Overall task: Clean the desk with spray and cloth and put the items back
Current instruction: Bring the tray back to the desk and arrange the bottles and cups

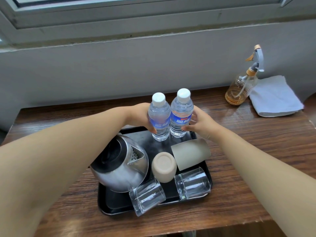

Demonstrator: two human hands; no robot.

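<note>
Head view, looking down on a wooden table point(256, 151) below a window sill.

Black tray point(119, 207) sits mid-table. On it: steel kettle point(119, 161) at left; two beige cups, one upside down point(163, 166), the other on its side point(190, 153); two clear glasses at the near edge, left glass point(147, 196) tilted over the tray rim, right glass point(192, 183) also lying over.

Two water bottles stand upright at the far end of the tray, touching each other, white caps on. Left hand point(140, 115) is wrapped around the left bottle point(159, 117), thumb across its label. Right hand point(200, 122) grips the right bottle point(181, 113), thumb at the lower body. Whether the bottle bases rest on the tray or are lifted slightly: cannot tell from this angle.

Spray bottle point(241, 88), amber liquid low inside, stands at the far right of the table by the wall. Folded white cloth point(275, 96) lies just beside it, to its right. Both well apart from the tray.
</note>
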